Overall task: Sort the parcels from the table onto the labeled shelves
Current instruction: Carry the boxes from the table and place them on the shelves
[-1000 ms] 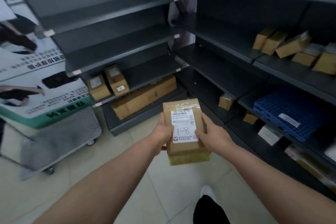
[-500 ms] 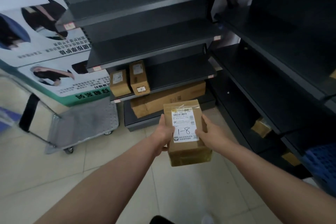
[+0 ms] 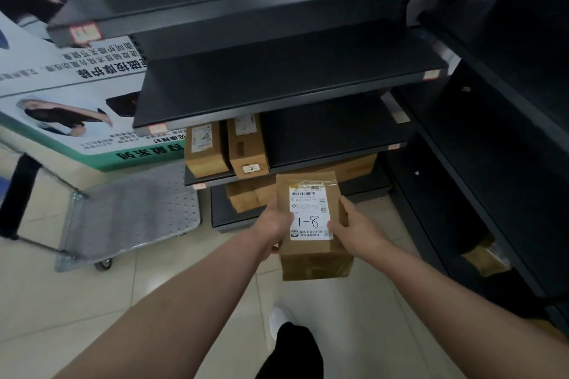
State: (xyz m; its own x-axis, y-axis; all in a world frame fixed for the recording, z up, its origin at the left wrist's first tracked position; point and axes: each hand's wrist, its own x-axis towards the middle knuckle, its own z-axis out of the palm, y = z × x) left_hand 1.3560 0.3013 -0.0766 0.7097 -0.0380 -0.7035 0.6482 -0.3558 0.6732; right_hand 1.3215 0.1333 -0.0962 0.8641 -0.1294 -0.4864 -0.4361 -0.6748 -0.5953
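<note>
Gripping parcel (image 3: pixel 311 218) marked 1-8, frame centre | left hand (image 3: pixel 274 224), right hand (image 3: pixel 357 229), fingers clasp its sides | shelf (image 3: pixel 323 160) behind

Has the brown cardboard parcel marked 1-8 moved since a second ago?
Yes. The brown cardboard parcel marked 1-8 has come closer to the dark metal shelf bearing two cardboard boxes.

left hand (image 3: pixel 274 224) is gripping the left side of the brown parcel (image 3: pixel 311 252) marked 1-8 | right hand (image 3: pixel 354 229) is gripping its right side | left box (image 3: pixel 205 149) and right box (image 3: pixel 248 146) are sitting side by side on the low shelf (image 3: pixel 332 132) | platform cart (image 3: pixel 132 215) is standing left of it
</note>
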